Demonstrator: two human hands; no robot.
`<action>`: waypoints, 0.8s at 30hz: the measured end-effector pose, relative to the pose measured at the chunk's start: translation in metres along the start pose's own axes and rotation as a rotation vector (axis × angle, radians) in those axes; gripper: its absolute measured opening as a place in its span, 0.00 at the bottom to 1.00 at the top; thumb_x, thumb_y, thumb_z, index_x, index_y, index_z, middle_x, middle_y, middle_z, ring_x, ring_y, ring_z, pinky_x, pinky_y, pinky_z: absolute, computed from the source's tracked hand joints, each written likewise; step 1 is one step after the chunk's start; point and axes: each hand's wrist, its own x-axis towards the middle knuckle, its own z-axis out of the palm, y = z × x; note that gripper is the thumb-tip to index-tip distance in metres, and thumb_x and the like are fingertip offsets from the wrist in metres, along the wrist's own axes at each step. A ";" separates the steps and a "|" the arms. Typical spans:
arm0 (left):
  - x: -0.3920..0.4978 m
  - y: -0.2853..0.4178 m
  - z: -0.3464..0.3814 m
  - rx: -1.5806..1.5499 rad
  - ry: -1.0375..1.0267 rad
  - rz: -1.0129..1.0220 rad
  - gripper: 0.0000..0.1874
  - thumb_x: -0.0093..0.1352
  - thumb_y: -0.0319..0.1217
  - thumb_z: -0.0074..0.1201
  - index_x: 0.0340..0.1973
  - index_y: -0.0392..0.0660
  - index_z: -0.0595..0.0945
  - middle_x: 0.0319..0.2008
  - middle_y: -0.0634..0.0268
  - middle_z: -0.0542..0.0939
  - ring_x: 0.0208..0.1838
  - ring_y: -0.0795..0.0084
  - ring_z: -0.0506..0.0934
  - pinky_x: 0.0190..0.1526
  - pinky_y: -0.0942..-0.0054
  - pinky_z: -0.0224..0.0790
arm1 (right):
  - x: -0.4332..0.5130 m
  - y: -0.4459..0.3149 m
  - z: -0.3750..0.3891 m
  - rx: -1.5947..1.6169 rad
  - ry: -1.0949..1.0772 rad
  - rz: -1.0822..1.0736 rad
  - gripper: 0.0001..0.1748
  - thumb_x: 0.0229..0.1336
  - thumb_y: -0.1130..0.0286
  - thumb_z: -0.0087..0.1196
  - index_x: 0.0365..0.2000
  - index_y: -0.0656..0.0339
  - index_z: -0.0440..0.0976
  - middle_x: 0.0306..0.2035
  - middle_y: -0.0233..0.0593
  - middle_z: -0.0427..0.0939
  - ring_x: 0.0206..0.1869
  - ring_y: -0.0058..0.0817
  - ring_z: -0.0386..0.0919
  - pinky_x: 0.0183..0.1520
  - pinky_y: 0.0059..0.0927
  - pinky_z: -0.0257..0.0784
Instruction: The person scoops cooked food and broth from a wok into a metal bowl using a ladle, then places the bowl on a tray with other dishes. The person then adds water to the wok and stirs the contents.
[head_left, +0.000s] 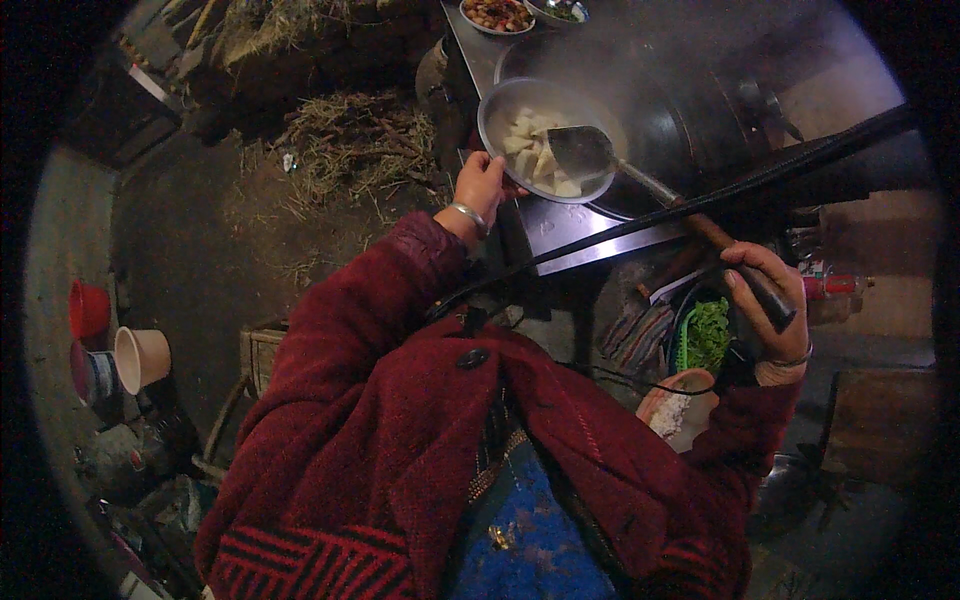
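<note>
My left hand (484, 191) grips the near left rim of a round metal bowl (486, 112), which holds pale, chunky pieces of food (531, 150). In my right hand (772, 300) is the wooden handle of a metal cooking spatula (581, 154); its broad blade lies over the food inside the bowl. The bowl is above the front left edge of a large dark wok (645, 127) set in a shiny metal stove top (562, 244). Steam rises about the wok and blurs its far side.
Two filled bowls (499, 16) stand at the stove's far left corner. Dry straw and twigs (360, 142) lie on the floor left of the stove. Green leaves in a basket (706, 334) and a pinkish bowl with white food (667, 405) are near my right forearm. A dark strap crosses the view.
</note>
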 end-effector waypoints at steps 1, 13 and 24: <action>0.000 0.000 0.000 0.023 0.001 0.013 0.12 0.68 0.30 0.44 0.43 0.35 0.67 0.33 0.58 0.68 0.32 0.66 0.72 0.31 0.63 0.78 | 0.000 0.000 -0.001 0.008 -0.002 0.026 0.10 0.52 0.75 0.52 0.37 0.66 0.74 0.36 0.39 0.77 0.39 0.23 0.74 0.44 0.23 0.66; 0.007 -0.001 -0.010 0.125 0.025 -0.023 0.09 0.69 0.30 0.43 0.39 0.37 0.68 0.24 0.64 0.67 0.21 0.74 0.68 0.30 0.64 0.78 | 0.062 0.111 0.004 0.583 0.618 0.317 0.20 0.54 0.63 0.56 0.43 0.66 0.70 0.35 0.41 0.77 0.34 0.29 0.79 0.37 0.23 0.73; 0.003 0.003 -0.011 0.096 0.019 -0.026 0.08 0.70 0.31 0.42 0.37 0.38 0.68 0.27 0.63 0.71 0.28 0.72 0.72 0.30 0.67 0.74 | 0.174 0.268 0.022 0.439 0.491 0.832 0.29 0.50 0.46 0.55 0.32 0.66 0.72 0.20 0.49 0.78 0.17 0.27 0.77 0.15 0.24 0.69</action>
